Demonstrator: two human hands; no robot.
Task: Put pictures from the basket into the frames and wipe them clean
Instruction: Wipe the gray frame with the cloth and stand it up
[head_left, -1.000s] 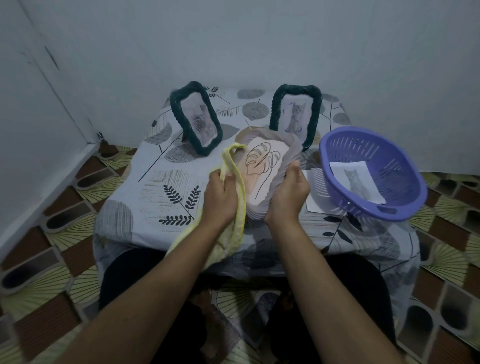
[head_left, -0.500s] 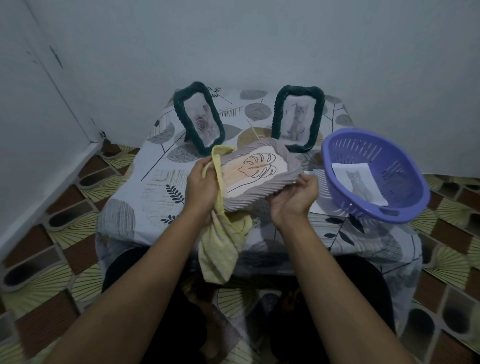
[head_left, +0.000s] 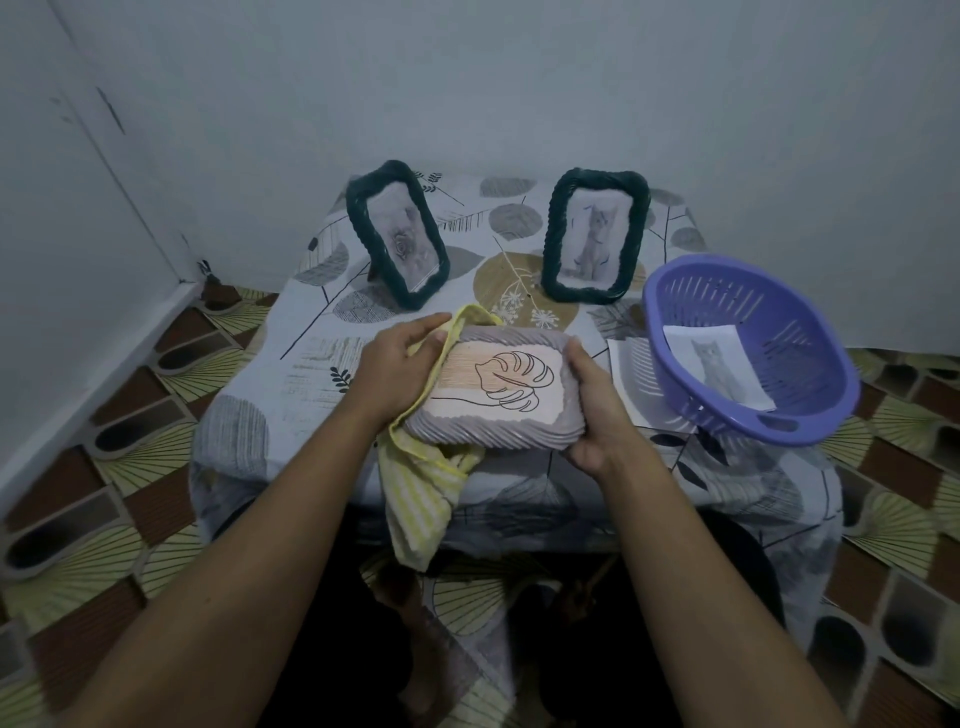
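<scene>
Grey ribbed frame (head_left: 488, 435) with leaf drawing (head_left: 506, 382) sits over the table's (head_left: 270, 374) near edge, face up, long axis 9–3 o'clock. Left hand (head_left: 400, 369) pinches yellow cloth (head_left: 421, 493) against the 9 o'clock end. Right hand (head_left: 597, 410) grips the 3 o'clock end. Purple basket (head_left: 810, 415) at 2 o'clock holds a cat picture (head_left: 719, 366).

The frame (head_left: 493, 389), upright a second ago, has been turned sideways and lowered, picture facing up. The left hand (head_left: 400, 364) and right hand (head_left: 597, 410) now grip its short ends, and the cloth (head_left: 421, 493) hangs beneath its left end.
</scene>
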